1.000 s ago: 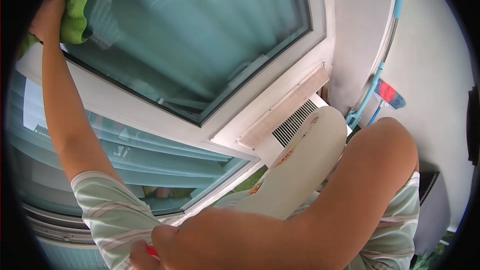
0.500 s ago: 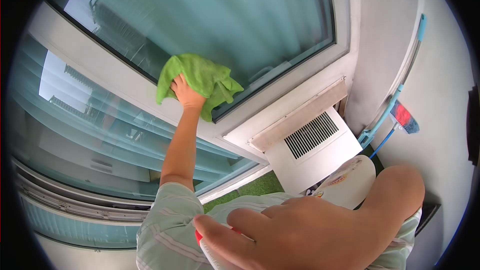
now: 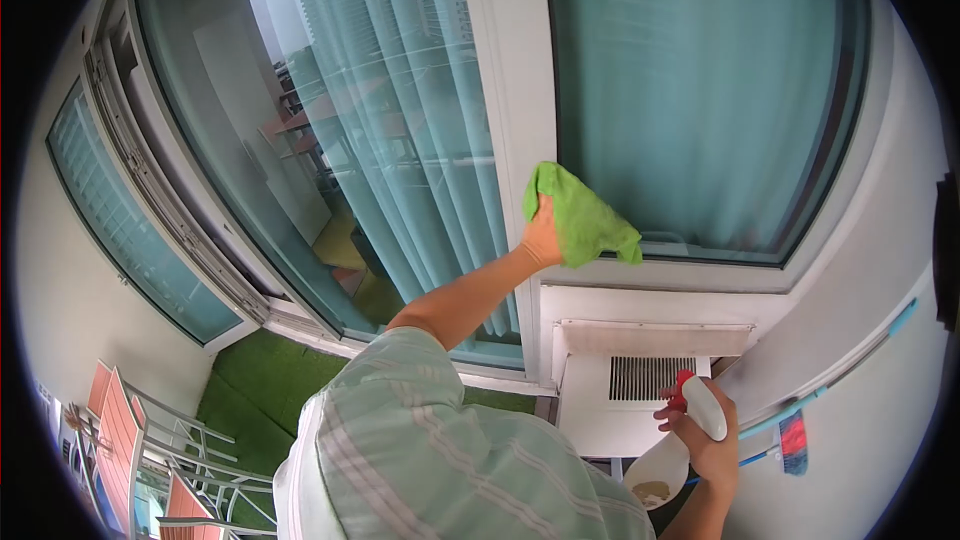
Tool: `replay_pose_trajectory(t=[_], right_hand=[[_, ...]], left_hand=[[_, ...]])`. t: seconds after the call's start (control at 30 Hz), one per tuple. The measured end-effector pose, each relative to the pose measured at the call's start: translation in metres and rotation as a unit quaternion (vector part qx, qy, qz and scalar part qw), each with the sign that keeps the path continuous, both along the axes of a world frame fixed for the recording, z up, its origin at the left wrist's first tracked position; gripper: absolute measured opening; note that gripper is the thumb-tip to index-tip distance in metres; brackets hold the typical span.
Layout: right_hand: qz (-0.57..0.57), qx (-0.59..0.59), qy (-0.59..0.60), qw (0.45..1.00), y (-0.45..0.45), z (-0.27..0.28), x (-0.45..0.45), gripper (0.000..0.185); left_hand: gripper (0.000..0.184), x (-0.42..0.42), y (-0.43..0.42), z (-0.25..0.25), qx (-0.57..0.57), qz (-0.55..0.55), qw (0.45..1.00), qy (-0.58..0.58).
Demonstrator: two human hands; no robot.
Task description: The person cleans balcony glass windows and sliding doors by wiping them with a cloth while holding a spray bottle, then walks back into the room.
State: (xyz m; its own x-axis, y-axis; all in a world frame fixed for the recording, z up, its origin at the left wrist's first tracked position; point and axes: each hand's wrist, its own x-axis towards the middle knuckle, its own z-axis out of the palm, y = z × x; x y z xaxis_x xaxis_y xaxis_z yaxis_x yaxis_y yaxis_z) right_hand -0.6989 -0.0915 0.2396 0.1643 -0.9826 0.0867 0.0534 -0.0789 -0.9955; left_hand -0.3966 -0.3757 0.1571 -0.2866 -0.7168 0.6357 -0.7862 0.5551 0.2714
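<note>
Green cloth (image 3: pixel 595 222) at the window's lower left corner, spray bottle (image 3: pixel 665 460) in the other hand

The green cloth lies bunched over the lower left corner of the window pane (image 3: pixel 700 90), overlapping the white frame post (image 3: pixel 522 90) beside it. The left hand (image 3: pixel 543 233) grasps it, most of the fingers hidden by the folds. Lower down and well apart, the right hand (image 3: pixel 714 445) is wrapped around the tilted white spray bottle, fingers by its red trigger (image 3: pixel 683 388). Just left of that hand, below the window, sits a white box (image 3: pixel 584 420) with a louvred grille (image 3: pixel 640 378). A light-blue pole (image 3: pixel 902 318) and a red-and-blue brush (image 3: pixel 793 442) are near the right-hand wall (image 3: pixel 860 460). Left of the post, teal curtains (image 3: pixel 440 200) hang behind glass that reflects tall buildings. Green artificial turf (image 3: pixel 260 380) covers the floor below, near slatted furniture (image 3: pixel 122 440) with pale metal frames at lower left
</note>
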Motion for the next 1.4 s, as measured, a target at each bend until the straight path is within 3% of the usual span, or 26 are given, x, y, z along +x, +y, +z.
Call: replay_pose_trajectory(t=[0.03,0.1,0.17,0.33,0.43,0.53,0.63,0.73,0.83,0.93,1.03,1.1,1.17,1.27,1.4], right_hand=[[-0.001,-0.019,-0.01,1.0,-0.007,-0.006,0.016,0.029],[-0.018,-0.041,-0.014,0.999,-0.019,-0.012,0.053,0.029],[-0.041,-0.07,-0.018,0.997,-0.034,-0.019,0.104,0.032],[-0.041,-0.119,0.007,0.992,-0.066,-0.023,0.243,0.041],[-0.084,-0.183,-0.081,0.976,-0.093,-0.017,0.318,0.043],[-0.145,-0.237,-0.129,0.952,-0.119,-0.007,0.368,0.043],[-0.2,-0.239,-0.066,0.948,-0.129,-0.008,0.4,0.036],[-0.225,-0.222,-0.007,0.949,-0.126,-0.039,0.426,0.031],[-0.216,-0.195,0.073,0.954,-0.126,-0.099,0.447,0.03],[-0.21,-0.127,0.027,0.969,-0.117,-0.169,0.459,0.031],[-0.251,-0.06,0.099,0.961,-0.106,-0.24,0.458,0.027],[-0.286,-0.025,0.149,0.946,-0.097,-0.276,0.46,0.023],[-0.287,0.002,0.197,0.937,-0.089,-0.305,0.461,0.023],[-0.266,0.027,0.247,0.931,-0.084,-0.346,0.465,0.022],[-0.221,0.026,0.259,0.94,-0.08,-0.402,0.47,0.022]], left_hand=[[0.057,0.023,0.003,0.003,0.086,-0.137,0.954,0.253],[0.053,0.08,0.015,0.003,0.116,-0.26,0.841,0.46],[0.05,0.155,0.041,-0.001,0.041,-0.238,0.873,0.423],[0.048,0.313,0.162,0.017,-0.062,-0.044,0.89,0.45],[0.046,0.374,0.228,0.021,-0.083,0.067,0.889,0.444],[0.044,0.414,0.274,0.009,-0.036,0.125,0.893,0.431],[0.049,0.459,0.291,-0.018,0.097,0.132,0.868,0.47],[0.05,0.478,0.305,-0.008,0.132,0.084,0.867,0.473],[0.044,0.522,0.31,-0.03,0.233,-0.04,0.748,0.62],[0.038,0.555,0.318,-0.047,0.312,-0.141,0.585,0.735],[0.037,0.554,0.324,-0.022,0.283,-0.052,0.822,0.492],[0.037,0.54,0.329,0.001,0.25,0.002,0.924,0.29],[0.038,0.522,0.33,0.013,0.187,0.038,0.958,0.212],[0.039,0.481,0.329,0.021,0.064,0.077,0.952,0.289],[0.033,0.489,0.322,0.031,0.062,0.09,0.939,0.325]])
